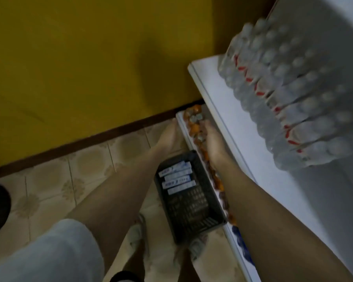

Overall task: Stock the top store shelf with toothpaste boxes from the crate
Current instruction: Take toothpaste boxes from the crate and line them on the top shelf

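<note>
Yellow wall filled the left. Our left hand (167, 135) reached to the lower shelf's edge (181, 127); blur hid its grip. Our right hand (209, 139) lay among orange packs (194, 119), fingers curled, grip unclear. Toothpaste boxes (176, 177) sat in the dark crate (200, 224) on the tiled floor (49, 190). Bottled water (293, 94) crowded the white top shelf (218, 94).

Toothpaste boxes (176, 176) in crate (200, 220)
</note>
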